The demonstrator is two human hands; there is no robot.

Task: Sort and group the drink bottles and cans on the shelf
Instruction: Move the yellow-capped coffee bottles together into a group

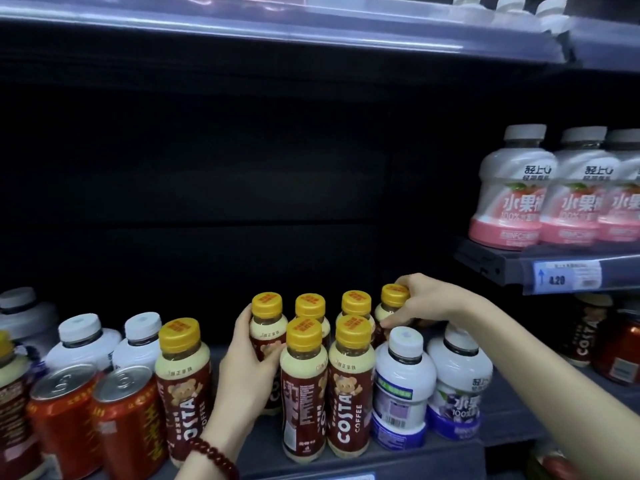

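The left hand [247, 362] wraps a coffee bottle [266, 327] mid-frame; the right hand [420, 299] pinches another bottle's yellow cap [394, 294].

Glossy plastic coffee bottles [349, 386] are gleaming under smooth yellow caps [353, 330]; at nine o'clock, red cans [62, 420] are showing shiny metal tops, while the shelf [512, 417] is looking matt grey.

Dark room open above and behind my yellow-capped brown coffee bottles [349, 382]; red cans [93, 417] and white bottles [401, 386] crowd both sides.
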